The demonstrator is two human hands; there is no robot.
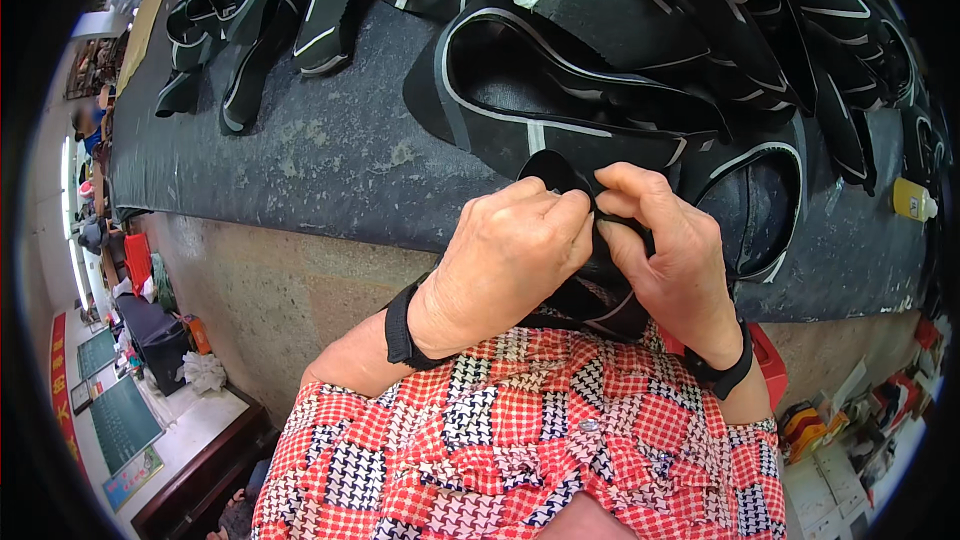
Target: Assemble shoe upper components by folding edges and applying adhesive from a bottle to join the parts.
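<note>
My left hand (515, 255) is closed, its fingertips pinching the edge of a black piece of foam-like fabric (553, 172). Close beside it, my right hand (672, 250) has thumb and fingers bent together on the same black fabric. What lies between the fingertips is partly hidden. The held piece hangs down at the table's near edge, in front of my checked shirt. Just beyond my hands lies a large black fabric piece (490, 120) with a curved opening edged in light grey tape. To the right, another taped opening (760, 205) shows.
More black taped pieces are heaped across the far side of the dark, worn table (300, 170), with some (225, 0) at the far left. A yellow bottle (912, 200) stands at the right edge. Beside my right elbow is something red (768, 365), perhaps a stool.
</note>
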